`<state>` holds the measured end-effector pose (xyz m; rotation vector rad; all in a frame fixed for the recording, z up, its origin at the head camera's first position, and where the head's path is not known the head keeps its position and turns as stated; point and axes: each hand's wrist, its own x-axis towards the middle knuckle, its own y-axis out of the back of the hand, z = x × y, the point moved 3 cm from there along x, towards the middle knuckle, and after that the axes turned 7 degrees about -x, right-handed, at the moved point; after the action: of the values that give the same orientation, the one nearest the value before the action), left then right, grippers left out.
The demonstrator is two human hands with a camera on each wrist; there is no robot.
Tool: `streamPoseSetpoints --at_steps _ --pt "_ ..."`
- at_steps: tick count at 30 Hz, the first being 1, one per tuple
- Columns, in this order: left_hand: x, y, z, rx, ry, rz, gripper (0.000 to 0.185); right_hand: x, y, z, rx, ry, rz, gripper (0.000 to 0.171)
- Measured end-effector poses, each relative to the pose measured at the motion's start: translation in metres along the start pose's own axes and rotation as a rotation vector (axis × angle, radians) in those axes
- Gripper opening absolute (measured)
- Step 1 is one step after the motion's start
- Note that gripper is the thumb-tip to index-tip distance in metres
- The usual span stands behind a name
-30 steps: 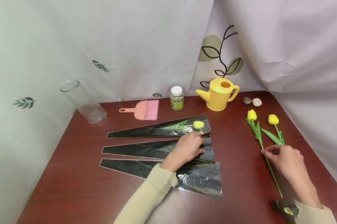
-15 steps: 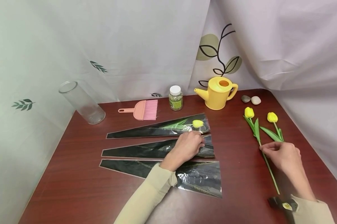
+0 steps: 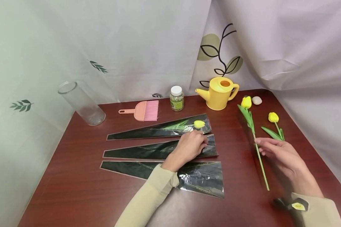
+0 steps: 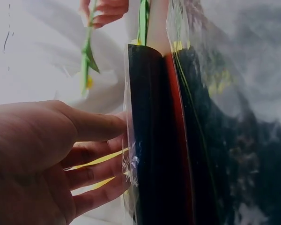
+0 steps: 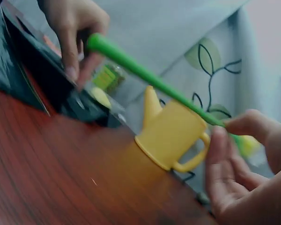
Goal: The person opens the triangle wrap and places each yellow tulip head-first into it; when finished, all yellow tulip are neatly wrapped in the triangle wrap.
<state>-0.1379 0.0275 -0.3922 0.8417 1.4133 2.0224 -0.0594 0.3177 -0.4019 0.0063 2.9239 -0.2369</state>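
Observation:
Between thumb and fingers, my right hand (image 3: pixel 285 157) pinches the green stem of a yellow artificial tulip (image 3: pixel 250 121), lifted off the table with its bloom pointing away. My left hand (image 3: pixel 188 146) holds the open, wide end of the middle black flower sleeve (image 3: pixel 142 151); in the left wrist view the thumb and fingers (image 4: pixel 97 126) take its clear edge. Behind it lies another black sleeve (image 3: pixel 139 132) with a yellow tulip (image 3: pixel 199 124) inside. Nearest me is a third, flat sleeve (image 3: pixel 204 176). A second loose tulip (image 3: pixel 273 117) lies at the right.
Along the back stand a clear glass cylinder vase (image 3: pixel 85 105), a jar with a white lid (image 3: pixel 176 99) and a yellow watering can (image 3: pixel 218 94). A pink brush (image 3: pixel 143 111) lies between vase and jar. A pale pebble (image 3: pixel 257 100) sits at the back right.
My right hand has raised the tulip and shifted it to the left, away from the other loose tulip. The left hand stays at the middle sleeve, whose near edge has lifted slightly.

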Motion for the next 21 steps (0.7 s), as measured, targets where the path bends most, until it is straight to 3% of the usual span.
streamPoseSetpoints --at_steps 4,7,11,15,21 --pt "0.0 0.001 -0.001 -0.011 0.003 0.001 0.006 0.002 -0.011 -0.001 0.365 0.049 0.022 0.025" --pt "0.0 0.001 -0.002 -0.026 0.004 0.007 0.007 0.0 -0.013 -0.002 0.476 0.129 0.09 0.022" --pt "0.0 0.002 -0.002 -0.042 0.003 0.015 0.006 -0.004 -0.005 0.003 0.39 0.17 0.162 0.018" --pt "0.0 0.003 -0.003 -0.054 0.003 0.028 0.006 -0.005 -0.003 0.01 0.311 0.123 0.179 0.016" --pt "-0.001 0.005 -0.003 -0.065 -0.002 0.052 0.006 0.002 -0.03 0.02 0.174 0.034 0.155 0.013"
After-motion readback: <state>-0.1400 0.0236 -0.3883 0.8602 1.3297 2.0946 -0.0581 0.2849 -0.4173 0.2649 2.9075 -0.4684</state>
